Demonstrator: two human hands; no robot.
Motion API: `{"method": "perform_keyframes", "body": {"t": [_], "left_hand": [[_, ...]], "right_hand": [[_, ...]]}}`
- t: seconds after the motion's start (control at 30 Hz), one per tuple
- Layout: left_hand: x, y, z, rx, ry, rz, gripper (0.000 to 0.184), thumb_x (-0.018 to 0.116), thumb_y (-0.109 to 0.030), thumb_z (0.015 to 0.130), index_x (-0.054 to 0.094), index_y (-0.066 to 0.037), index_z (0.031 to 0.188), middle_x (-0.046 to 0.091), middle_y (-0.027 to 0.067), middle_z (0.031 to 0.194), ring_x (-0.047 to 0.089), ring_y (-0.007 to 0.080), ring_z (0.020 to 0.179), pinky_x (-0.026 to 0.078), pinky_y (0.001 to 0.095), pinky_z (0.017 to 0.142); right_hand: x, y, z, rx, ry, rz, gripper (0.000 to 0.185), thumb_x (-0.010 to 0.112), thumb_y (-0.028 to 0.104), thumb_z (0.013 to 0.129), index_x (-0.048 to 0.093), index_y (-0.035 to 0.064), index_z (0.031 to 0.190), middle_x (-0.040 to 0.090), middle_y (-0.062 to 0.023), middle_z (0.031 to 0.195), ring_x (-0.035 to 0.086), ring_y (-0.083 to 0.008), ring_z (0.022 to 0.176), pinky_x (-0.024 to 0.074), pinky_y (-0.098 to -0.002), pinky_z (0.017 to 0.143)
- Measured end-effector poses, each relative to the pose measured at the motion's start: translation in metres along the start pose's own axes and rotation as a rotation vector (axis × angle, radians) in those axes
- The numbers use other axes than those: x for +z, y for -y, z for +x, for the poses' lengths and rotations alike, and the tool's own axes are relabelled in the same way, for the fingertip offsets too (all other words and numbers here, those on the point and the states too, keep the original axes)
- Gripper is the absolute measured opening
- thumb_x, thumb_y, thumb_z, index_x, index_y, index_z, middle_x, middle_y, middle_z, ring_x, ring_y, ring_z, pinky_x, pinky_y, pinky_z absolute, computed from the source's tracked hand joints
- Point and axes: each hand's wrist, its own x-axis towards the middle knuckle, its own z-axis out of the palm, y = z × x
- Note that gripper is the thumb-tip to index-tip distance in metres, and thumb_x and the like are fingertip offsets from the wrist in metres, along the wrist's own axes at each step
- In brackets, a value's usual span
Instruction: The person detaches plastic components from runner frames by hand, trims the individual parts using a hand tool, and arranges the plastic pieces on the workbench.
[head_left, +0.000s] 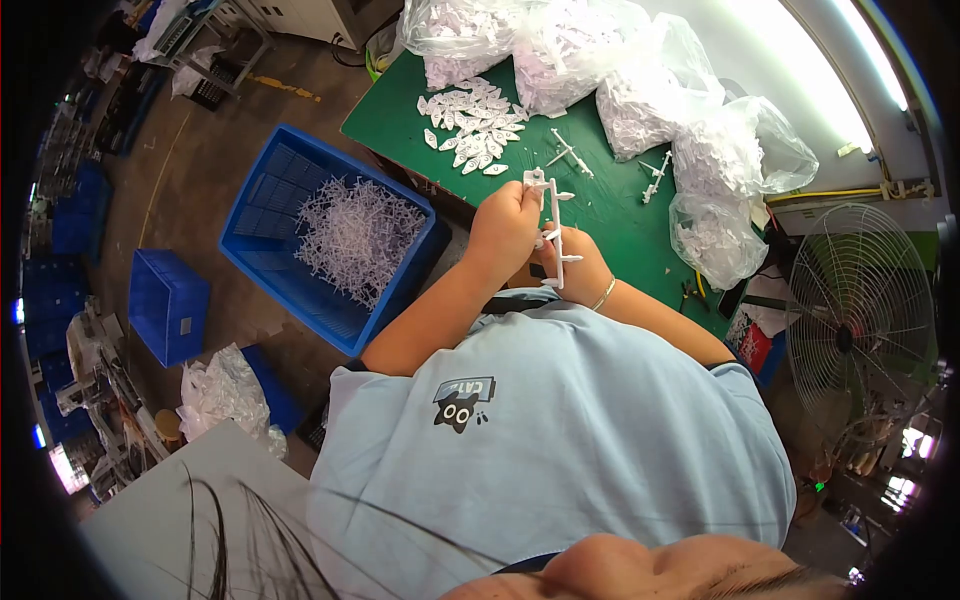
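A white plastic sprue (556,212) sits between both hands, its upper end pinched by the left hand's (505,228) fingers, the right hand's (584,266) fingers gripping lower. White pieces (480,122) lie at eleven o'clock, a blue crate (262,215) at nine.

Floor (165,215): brown-grey, scuffed; thin yellow line (163,178), broader worn yellow mark (285,88) farther up. Table (620,225): green top, bright white panel (780,70) behind. Tube light (872,50) lit, upper right. Yellow cable (825,193) along panel's lower edge. Fan (845,335), round wire guard, right of table. Upper left: pale cabinet (310,15), metal-framed bench (190,30). Lower left: flat grey surface (200,520). Far left edge dim, crowded, detail too small to tell.
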Motion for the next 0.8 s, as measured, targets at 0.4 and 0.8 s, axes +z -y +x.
{"method": "perform_keyframes", "body": {"t": [0.4,0.8], "left_hand": [[-0.097,0.091,-0.017,-0.205,-0.27,-0.33,0.033,0.044,-0.027,0.095,0.058,0.0,0.084,0.052,0.0019,0.065,0.048,0.0078,0.054,0.039,0.0251,0.048],[-0.23,0.228,-0.054,-0.486,-0.784,-0.346,0.037,0.046,-0.027,0.091,0.058,0.005,0.079,0.058,0.014,0.067,0.055,0.0218,0.059,0.042,0.0358,0.054]], "right_hand": [[0.096,0.034,0.077,0.093,0.381,0.251,0.031,0.046,0.025,0.094,0.054,0.0011,0.076,0.056,-0.0144,0.063,0.051,-0.0317,0.054,0.0406,-0.0401,0.053],[0.282,0.062,0.155,-0.056,0.694,0.285,0.037,0.043,0.03,0.095,0.058,-0.0008,0.081,0.053,-0.0076,0.059,0.047,-0.015,0.052,0.0401,-0.0329,0.051]]}}
